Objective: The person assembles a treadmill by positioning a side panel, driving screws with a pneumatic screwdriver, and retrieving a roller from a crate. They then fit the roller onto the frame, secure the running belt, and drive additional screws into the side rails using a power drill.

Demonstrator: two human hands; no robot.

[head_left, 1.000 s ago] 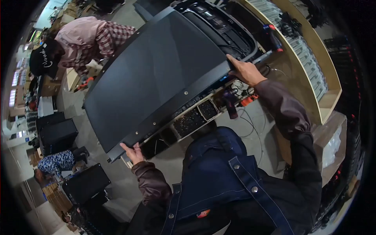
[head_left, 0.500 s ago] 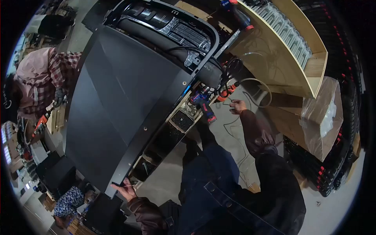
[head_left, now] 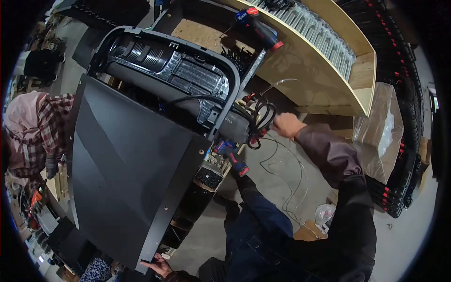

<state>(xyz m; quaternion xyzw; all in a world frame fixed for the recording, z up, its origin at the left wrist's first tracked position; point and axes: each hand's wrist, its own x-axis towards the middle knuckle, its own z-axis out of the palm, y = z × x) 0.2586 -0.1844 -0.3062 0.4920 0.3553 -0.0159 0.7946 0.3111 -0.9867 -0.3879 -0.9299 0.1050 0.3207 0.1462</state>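
Observation:
A large dark panel [head_left: 127, 155] lies beside a grey-framed assembly [head_left: 230, 66]. At the panel's lower corner my left hand [head_left: 160, 266] grips the edge, thumb and fingers on it. My right hand [head_left: 287, 126] is closed near the coiled black cable [head_left: 264, 117]; what it holds, if anything, is hidden. A blue and red power tool [head_left: 231, 157] rests beside the panel, next to a small tray of black screws [head_left: 208, 176].
Another power tool [head_left: 260, 28] sits on the edge of a wooden box [head_left: 324, 89] holding wrapped metal parts. A person in a checked shirt [head_left: 40, 127] is at the left. A wrapped carton [head_left: 378, 134] stands at the right. A thin hose trails on the floor.
The view has shifted, and the scene sits further left. My right hand has moved up to the coiled cable and its fingers have closed. My left hand stays at the panel corner.

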